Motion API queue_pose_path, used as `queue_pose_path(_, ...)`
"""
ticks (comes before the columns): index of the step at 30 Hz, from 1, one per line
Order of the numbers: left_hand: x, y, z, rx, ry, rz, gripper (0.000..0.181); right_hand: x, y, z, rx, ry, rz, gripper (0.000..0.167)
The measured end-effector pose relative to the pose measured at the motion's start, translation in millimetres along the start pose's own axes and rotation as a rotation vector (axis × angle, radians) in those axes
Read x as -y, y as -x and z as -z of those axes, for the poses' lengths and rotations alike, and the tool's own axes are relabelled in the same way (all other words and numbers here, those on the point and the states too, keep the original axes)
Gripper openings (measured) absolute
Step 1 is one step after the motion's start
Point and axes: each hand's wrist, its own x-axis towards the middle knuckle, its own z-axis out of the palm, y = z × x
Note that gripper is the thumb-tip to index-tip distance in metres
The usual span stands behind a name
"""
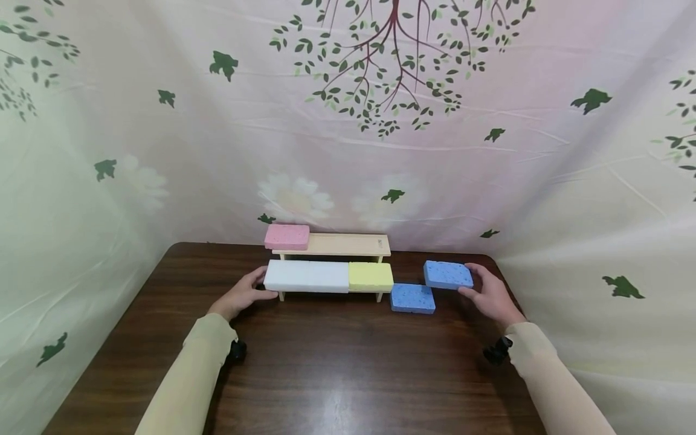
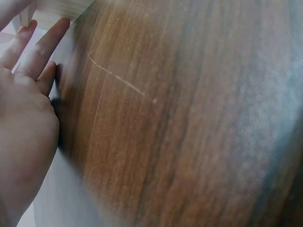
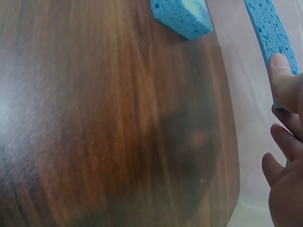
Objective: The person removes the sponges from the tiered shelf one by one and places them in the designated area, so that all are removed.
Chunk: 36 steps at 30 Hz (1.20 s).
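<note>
The right hand [image 1: 492,296] is grasping a blue sponge [image 1: 447,275] by its 3 o'clock end, thumb on the near side and fingertips behind; a second blue sponge [image 1: 412,298] lies at the held one's 8 o'clock — in the head view the two overlap slightly, though whether they touch cannot be told; the left hand [image 1: 244,295] is unclenched, its fingers extended at the 9 o'clock end of a long white block [image 1: 306,277], fingertips near the pale wood in the left wrist view; the white block sits on a low wooden stand [image 1: 281,296], with a yellow block [image 1: 371,277] butted against its 3 o'clock end; the lying blue sponge is just beside the yellow block, at its 4 o'clock; behind, toward 12 o'clock, stands a wooden shelf [image 1: 348,244] bearing a pink sponge [image 1: 287,237] at its 9 o'clock end; all this is on a dark brown table [image 1: 326,362] — a pale scratch [image 2: 118,79] shows on its surface; beyond hangs a cloth [image 1: 326,151] printed with leaves and branches
</note>
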Motion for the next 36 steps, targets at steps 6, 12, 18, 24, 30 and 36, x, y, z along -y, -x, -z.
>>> queue_pose_path(6, 1.5, 0.5, -0.2, 0.001, -0.005, 0.003, 0.09, -13.6, 5.1, -2.0, 0.025, 0.003, -0.023, 0.072)
queue_pose_path(12, 1.7, 1.4, -0.1, 0.003, 0.001, -0.001, 0.091, -21.8, 9.2, -4.4, 0.024, 0.018, -0.033, 0.07)
queue_pose_path(18, 0.2, 2.6, -0.5, 0.005, 0.008, 0.003, 0.091, -30.9, 14.0, -5.9, 0.038, 0.024, -0.047, 0.07)
queue_pose_path(24, -1.1, 2.4, -0.1, 0.006, 0.013, 0.007, 0.091, -39.3, 18.9, -8.2, 0.046, 0.029, -0.054, 0.07)
queue_pose_path(30, -1.2, 1.9, 0.2, 0.003, 0.007, 0.007, 0.091, -45.1, 23.8, -12.9, 0.04, 0.052, -0.066, 0.068)
queue_pose_path(36, -0.8, 1.1, 0.1, 0.005, 0.016, -0.002, 0.091, -48.7, 26.4, -15.1, 0.056, 0.051, -0.085, 0.068)
